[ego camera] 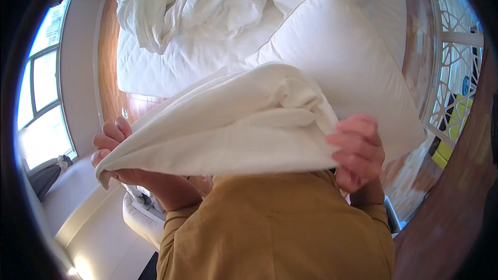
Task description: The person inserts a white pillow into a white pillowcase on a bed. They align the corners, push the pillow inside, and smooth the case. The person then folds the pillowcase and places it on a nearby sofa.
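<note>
A white cloth, perhaps a pillowcase, is stretched between my two hands in front of my body. My left hand grips its left corner, and a small tip of fabric hangs below the fingers. At the cloth's right edge my right hand is closed on the fabric, slightly blurred. Beyond the cloth, a large white pillow lies slanted on the bed, partly hidden by the cloth. Crumpled white bedding is heaped on the white mattress at the upper left.
A wooden floor runs along both sides of the bed. White lattice panels stand at the right. At the left are a window and a tied grey curtain. A pale padded seat is at the lower left.
</note>
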Action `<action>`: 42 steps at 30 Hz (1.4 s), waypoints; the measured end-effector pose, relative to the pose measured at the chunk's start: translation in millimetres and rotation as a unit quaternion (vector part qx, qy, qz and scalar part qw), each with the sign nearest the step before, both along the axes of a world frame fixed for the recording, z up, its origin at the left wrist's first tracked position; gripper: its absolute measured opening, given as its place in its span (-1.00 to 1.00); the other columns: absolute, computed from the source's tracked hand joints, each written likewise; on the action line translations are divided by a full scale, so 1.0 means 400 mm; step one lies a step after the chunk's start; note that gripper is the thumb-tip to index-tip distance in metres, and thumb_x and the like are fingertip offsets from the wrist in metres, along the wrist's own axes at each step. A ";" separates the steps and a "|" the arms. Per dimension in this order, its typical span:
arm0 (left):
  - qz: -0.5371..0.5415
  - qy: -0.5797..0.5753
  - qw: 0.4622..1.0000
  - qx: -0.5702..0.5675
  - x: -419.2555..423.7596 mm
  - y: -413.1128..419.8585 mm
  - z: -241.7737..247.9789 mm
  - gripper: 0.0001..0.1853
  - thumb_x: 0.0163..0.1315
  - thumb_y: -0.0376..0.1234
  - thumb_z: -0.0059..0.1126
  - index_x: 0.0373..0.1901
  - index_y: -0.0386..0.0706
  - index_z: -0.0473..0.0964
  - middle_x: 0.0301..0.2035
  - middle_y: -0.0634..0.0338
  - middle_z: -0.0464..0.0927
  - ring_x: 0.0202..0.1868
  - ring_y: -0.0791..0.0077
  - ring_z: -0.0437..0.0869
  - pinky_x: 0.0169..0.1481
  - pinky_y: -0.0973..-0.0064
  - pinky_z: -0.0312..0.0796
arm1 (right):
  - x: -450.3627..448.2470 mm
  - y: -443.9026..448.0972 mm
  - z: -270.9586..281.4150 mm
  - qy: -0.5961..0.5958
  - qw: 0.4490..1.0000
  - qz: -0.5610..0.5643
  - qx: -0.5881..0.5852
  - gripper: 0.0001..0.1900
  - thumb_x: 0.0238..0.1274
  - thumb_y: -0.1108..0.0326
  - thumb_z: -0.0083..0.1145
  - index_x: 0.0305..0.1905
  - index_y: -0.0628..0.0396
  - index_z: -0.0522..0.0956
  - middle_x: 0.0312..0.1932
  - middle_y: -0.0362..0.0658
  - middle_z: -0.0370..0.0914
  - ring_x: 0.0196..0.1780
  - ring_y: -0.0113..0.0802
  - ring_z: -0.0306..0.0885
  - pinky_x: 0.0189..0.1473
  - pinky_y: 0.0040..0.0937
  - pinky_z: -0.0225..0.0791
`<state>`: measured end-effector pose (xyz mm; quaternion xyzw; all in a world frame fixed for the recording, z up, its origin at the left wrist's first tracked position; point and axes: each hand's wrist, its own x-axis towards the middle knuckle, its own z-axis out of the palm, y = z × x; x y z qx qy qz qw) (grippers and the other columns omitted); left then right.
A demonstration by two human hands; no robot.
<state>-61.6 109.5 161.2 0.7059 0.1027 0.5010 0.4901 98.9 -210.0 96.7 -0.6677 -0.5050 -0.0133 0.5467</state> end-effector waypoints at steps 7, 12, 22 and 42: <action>-0.082 -0.042 0.996 0.003 0.047 -0.078 0.017 -0.86 0.32 -0.18 0.03 -0.39 0.12 0.55 -0.61 0.45 0.15 -0.51 0.61 0.15 -0.41 0.67 0.13 | -0.031 0.040 -0.036 0.199 0.955 0.156 -0.155 -0.89 0.01 0.43 0.15 -0.30 0.14 0.54 -0.29 -0.05 0.60 -0.40 -0.10 0.56 -0.36 -0.26 0.43; -0.097 -0.002 0.994 0.049 0.036 -0.077 0.025 -0.87 0.28 -0.13 0.07 -0.34 0.13 0.57 -0.61 0.45 0.13 -0.51 0.62 0.13 -0.42 0.68 0.12 | -0.019 0.041 -0.048 0.234 0.922 0.197 -0.236 -0.81 0.05 0.39 0.16 -0.17 0.04 0.55 -0.29 -0.05 0.57 -0.34 -0.05 0.56 -0.33 -0.22 0.45; -0.104 -0.004 0.991 0.081 0.021 -0.067 0.019 -0.80 0.24 -0.06 0.09 -0.25 0.10 0.56 -0.57 0.44 0.17 -0.48 0.64 0.19 -0.40 0.67 0.18 | -0.020 0.040 -0.033 0.140 0.920 0.046 -0.363 -0.73 0.06 0.33 0.18 -0.09 0.05 0.49 -0.27 -0.02 0.55 -0.32 -0.03 0.57 -0.33 -0.16 0.45; -0.015 0.022 0.999 0.039 0.003 -0.010 -0.010 -0.83 0.35 -0.15 -0.02 -0.39 0.05 0.35 -0.54 0.40 0.20 -0.46 0.58 0.20 -0.35 0.62 0.23 | -0.018 -0.011 0.055 -0.129 0.988 -0.042 0.077 -0.90 -0.05 0.38 0.16 -0.42 0.05 0.44 -0.29 -0.17 0.63 -0.18 -0.29 0.51 -0.30 -0.28 0.33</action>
